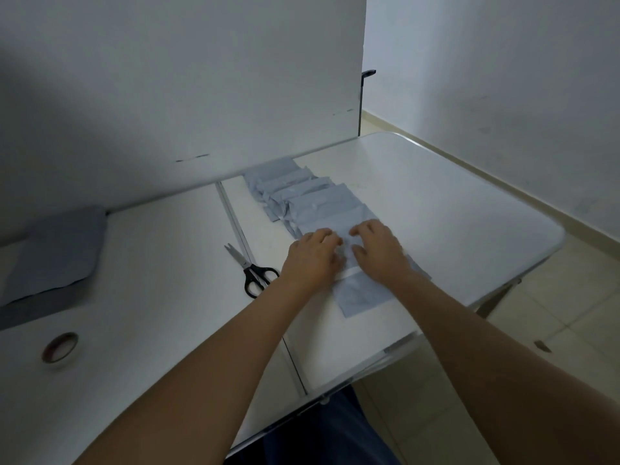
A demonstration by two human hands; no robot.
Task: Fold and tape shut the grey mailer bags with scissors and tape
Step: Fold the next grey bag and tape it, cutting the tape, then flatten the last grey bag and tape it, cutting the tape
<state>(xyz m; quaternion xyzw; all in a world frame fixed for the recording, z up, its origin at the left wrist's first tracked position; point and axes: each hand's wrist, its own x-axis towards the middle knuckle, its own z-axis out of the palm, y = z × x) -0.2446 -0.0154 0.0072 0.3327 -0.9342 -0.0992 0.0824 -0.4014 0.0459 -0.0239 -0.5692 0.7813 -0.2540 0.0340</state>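
You are working on a white folding table (436, 203), and the job in hand looks like the fold itself, not yet the taping. On the left sits the stack of flat unfolded bags (57, 250), well apart from you. Running away from your hands toward the wall is the row of finished bags (302, 193), overlapping one another like tiles. The bag you are folding (364, 295) lies at the near end of that row, its near end showing below your wrists.

To do this well, keep the fold line square to the bag's long sides, press from the middle outward so no air bulges under it, and hold it down with one hand before you reach for anything else, since it may spring back.

The scissors (253, 271) lie just to the left of your left hand, blades pointing away from you. The tape roll (60, 349) lies flat, far to the left near the table's front edge, so plan that reach.

Your left hand (313, 255) and right hand (377, 250) lie side by side on the bag, palms down, fingers lightly bent and pressing the folded part; neither is wrapped round anything.
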